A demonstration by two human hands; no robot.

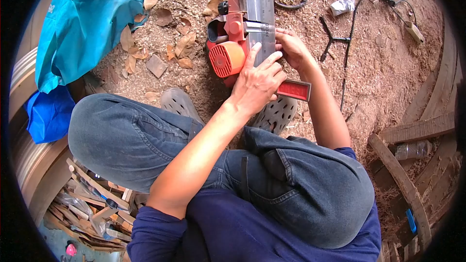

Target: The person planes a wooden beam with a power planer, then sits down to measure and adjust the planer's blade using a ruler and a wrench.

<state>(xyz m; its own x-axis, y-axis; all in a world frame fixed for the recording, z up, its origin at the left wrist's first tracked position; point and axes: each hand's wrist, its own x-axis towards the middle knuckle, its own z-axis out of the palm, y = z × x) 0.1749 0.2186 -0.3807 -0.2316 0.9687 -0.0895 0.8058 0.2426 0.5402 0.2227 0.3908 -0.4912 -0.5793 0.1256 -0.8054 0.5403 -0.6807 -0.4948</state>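
An orange-red electric planer [227,60] lies sole-up on the ground, its metal sole [250,5] facing me. Along the sole runs the long steel blade of a try square [266,0], whose red-faced stock [294,90] sticks out to the right. My left hand [257,80] holds the square near its corner, index finger stretched along the blade and the corner itself hidden. At the blade's right edge, beside the planer's cutter opening, my right hand [292,48] has its fingertips pinched; their contact is partly hidden.
Wood shavings and dry leaves [185,43] cover the ground. A black cable [345,63], a T-handled tool [333,39] and crumpled white wrapper [342,7] lie right. Turquoise cloth [82,34] hangs left; scrap wood [92,208] is piled lower left, with planks [417,130] at right.
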